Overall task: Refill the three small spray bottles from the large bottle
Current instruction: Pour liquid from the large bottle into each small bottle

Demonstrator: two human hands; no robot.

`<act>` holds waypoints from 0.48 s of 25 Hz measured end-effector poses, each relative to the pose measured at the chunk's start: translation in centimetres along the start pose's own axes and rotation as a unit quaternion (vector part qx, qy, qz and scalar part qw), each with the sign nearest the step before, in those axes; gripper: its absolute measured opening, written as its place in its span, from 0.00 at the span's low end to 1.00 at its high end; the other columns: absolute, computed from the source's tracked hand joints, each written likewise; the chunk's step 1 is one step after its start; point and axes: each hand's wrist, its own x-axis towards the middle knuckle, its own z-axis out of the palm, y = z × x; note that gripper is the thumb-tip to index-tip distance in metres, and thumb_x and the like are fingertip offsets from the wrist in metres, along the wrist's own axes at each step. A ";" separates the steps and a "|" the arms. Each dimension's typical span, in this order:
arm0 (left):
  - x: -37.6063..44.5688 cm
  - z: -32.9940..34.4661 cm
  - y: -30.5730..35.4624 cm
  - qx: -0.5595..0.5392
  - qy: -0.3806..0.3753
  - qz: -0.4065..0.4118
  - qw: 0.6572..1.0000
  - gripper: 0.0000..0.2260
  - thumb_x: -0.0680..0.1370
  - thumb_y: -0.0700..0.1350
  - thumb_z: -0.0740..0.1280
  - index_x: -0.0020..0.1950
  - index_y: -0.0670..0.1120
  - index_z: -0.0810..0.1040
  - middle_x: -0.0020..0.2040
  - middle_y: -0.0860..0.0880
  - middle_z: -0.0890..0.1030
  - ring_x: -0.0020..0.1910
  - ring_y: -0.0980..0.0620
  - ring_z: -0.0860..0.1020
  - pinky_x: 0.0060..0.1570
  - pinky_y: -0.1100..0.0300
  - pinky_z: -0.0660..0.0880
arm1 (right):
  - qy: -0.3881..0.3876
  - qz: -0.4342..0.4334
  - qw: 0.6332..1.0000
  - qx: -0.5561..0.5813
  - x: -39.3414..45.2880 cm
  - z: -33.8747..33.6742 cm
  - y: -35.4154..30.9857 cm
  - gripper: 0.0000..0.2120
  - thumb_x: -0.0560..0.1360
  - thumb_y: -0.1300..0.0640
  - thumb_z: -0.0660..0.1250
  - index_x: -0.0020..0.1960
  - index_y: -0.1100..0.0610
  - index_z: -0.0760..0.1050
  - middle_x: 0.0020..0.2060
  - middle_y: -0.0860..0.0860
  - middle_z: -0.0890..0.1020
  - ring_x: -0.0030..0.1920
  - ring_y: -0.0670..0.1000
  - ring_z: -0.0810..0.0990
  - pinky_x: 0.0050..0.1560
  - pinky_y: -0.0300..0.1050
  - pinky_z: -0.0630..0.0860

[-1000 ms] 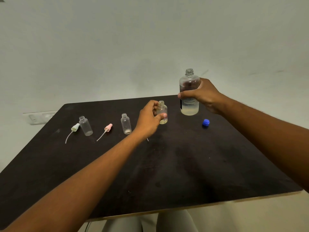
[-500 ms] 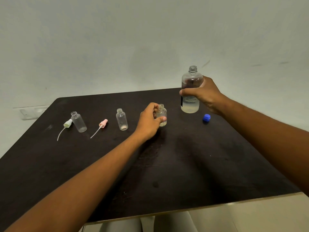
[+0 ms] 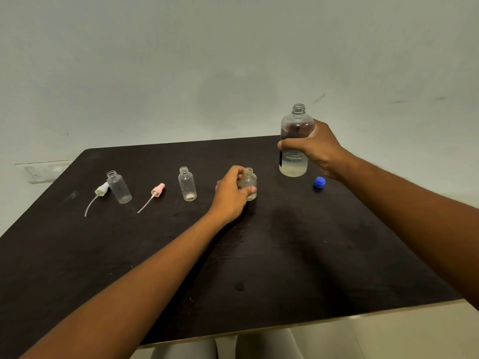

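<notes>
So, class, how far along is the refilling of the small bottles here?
Done: blue cap off, spray tops out. In hand: right hand grips the large bottle, upright; left hand holds the nearest small bottle. Left: pouring, the other two look nearly empty.

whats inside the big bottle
The large bottle holds a shallow layer of pale cloudy liquid at the bottom; the right hand and label cover its middle.

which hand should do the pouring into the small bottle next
Right. The right hand already grips the uncapped large bottle; the left hand steadies the open small bottle beside it.
</notes>
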 end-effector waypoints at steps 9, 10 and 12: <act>-0.6 -1.8 1.0 -0.023 0.004 0.011 1.000 0.30 0.74 0.44 0.76 0.73 0.47 0.68 0.65 0.50 0.76 0.64 0.54 0.75 0.66 0.54 0.74 | -0.008 -0.011 1.000 0.005 -0.1 0.6 -2.0 0.23 0.65 0.62 0.81 0.58 0.56 0.81 0.48 0.51 0.87 0.51 0.51 0.86 0.56 0.49 0.82; -0.7 -2.3 1.1 -0.022 0.010 0.015 1.000 0.30 0.74 0.44 0.76 0.73 0.47 0.68 0.65 0.50 0.76 0.64 0.54 0.75 0.66 0.54 0.74 | -0.012 -0.013 1.000 0.008 -0.2 0.9 -2.5 0.23 0.65 0.62 0.81 0.59 0.56 0.81 0.49 0.51 0.87 0.51 0.52 0.86 0.56 0.49 0.82; -1.0 -3.5 1.4 -0.021 0.024 0.018 0.999 0.30 0.75 0.45 0.76 0.73 0.47 0.68 0.65 0.50 0.76 0.64 0.54 0.75 0.66 0.53 0.74 | -0.020 -0.020 1.000 0.014 -0.4 1.6 -3.6 0.23 0.65 0.61 0.81 0.59 0.56 0.81 0.49 0.52 0.87 0.52 0.53 0.86 0.57 0.50 0.82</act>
